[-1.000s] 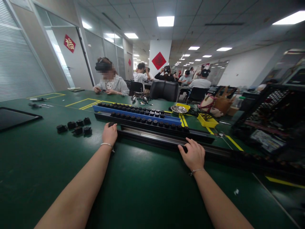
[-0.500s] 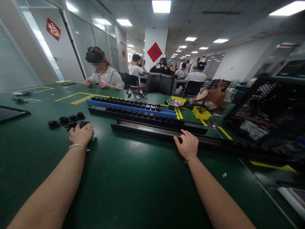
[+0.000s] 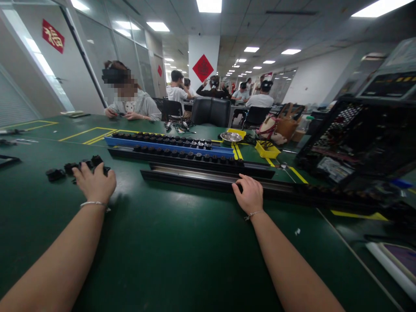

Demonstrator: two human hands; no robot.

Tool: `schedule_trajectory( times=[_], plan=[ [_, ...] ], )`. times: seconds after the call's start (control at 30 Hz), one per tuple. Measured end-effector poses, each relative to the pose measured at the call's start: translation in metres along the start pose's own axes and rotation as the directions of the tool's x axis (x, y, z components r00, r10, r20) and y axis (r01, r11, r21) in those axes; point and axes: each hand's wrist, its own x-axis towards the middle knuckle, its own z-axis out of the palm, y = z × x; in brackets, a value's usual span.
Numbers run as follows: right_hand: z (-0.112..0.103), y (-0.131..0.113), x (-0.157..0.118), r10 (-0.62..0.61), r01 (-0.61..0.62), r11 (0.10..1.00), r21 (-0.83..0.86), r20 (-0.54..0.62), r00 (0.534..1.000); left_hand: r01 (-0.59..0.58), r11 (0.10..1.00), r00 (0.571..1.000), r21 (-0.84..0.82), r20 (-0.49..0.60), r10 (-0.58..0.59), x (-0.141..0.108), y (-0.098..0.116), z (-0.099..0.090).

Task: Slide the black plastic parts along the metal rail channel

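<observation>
My left hand (image 3: 96, 185) is over a small group of black plug-like parts (image 3: 69, 168), its fingers apart and bent down among them. The fingertips partly hide the parts; whether they press on one is not visible. My right hand (image 3: 251, 193) holds the near edge of a long black channel rail (image 3: 191, 180), fingers over the rim and thumb on the near side. The rail's inner floor is shiny metal, and its right end holds a dark row of parts.
Behind lie another black rail (image 3: 130, 154) and a blue rail (image 3: 162, 146), both lined with black parts. Farther back are a metal bowl (image 3: 231, 137) and a yellow tray (image 3: 268, 150). An open black equipment case (image 3: 341, 134) stands right. A co-worker (image 3: 130, 104) sits across the green table.
My left hand has spread its fingers over the black parts, where before it was closed near a flat dark piece. My right hand stays at the rail. The view has shifted slightly.
</observation>
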Motion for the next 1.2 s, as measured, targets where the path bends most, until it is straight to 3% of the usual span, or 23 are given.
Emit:
schedule_trajectory(
  times=[0.1,0.27,0.4,0.53,0.6,0.73,0.83,0.9,1.0,1.1,1.2],
  plan=[
    [0.000,-0.001,0.002,0.027,-0.027,0.999,0.025,-0.007,1.000,-0.258,0.966,0.961,-0.005,-0.102,0.257,-0.015,0.031,-0.007],
    [0.002,0.002,0.006,0.091,-0.090,0.996,0.022,-0.071,0.993,-0.534,0.835,0.843,-0.128,-0.002,0.539,-0.063,0.099,-0.005],
    [0.002,0.008,0.008,0.160,-0.159,0.987,0.019,-0.138,0.977,-0.626,0.752,0.756,-0.209,0.077,0.650,-0.108,0.150,0.005],
    [0.002,0.010,0.008,0.161,-0.161,0.987,0.014,-0.145,0.976,-0.660,0.716,0.718,-0.230,0.089,0.690,-0.145,0.191,0.009],
    [0.001,0.008,0.008,0.161,-0.162,0.987,0.004,-0.134,0.978,-0.652,0.715,0.720,-0.251,0.088,0.688,-0.159,0.205,0.009],
    [-0.001,0.009,0.009,0.158,-0.160,0.987,-0.007,-0.122,0.980,-0.685,0.665,0.670,-0.297,0.101,0.735,-0.176,0.218,0.007],
    [-0.010,0.022,0.011,0.181,-0.197,0.978,-0.064,-0.204,0.962,-0.711,0.624,0.632,-0.326,0.094,0.769,-0.177,0.217,0.004],
    [-0.019,0.038,0.010,0.230,-0.286,0.950,-0.126,-0.336,0.913,-0.715,0.615,0.626,-0.332,0.086,0.775,-0.176,0.215,0.003],
    [-0.033,0.070,0.004,0.348,-0.458,0.880,-0.130,-0.481,0.805,-0.718,0.614,0.625,-0.328,0.084,0.776,-0.174,0.213,0.003],
    [-0.044,0.097,-0.003,0.473,-0.589,0.804,-0.079,-0.516,0.714,-0.724,0.608,0.618,-0.326,0.085,0.782,-0.174,0.213,0.003],
    [-0.047,0.111,-0.006,0.527,-0.633,0.773,-0.055,-0.500,0.687,-0.728,0.603,0.612,-0.326,0.087,0.786,-0.174,0.214,0.003]
  ],
)
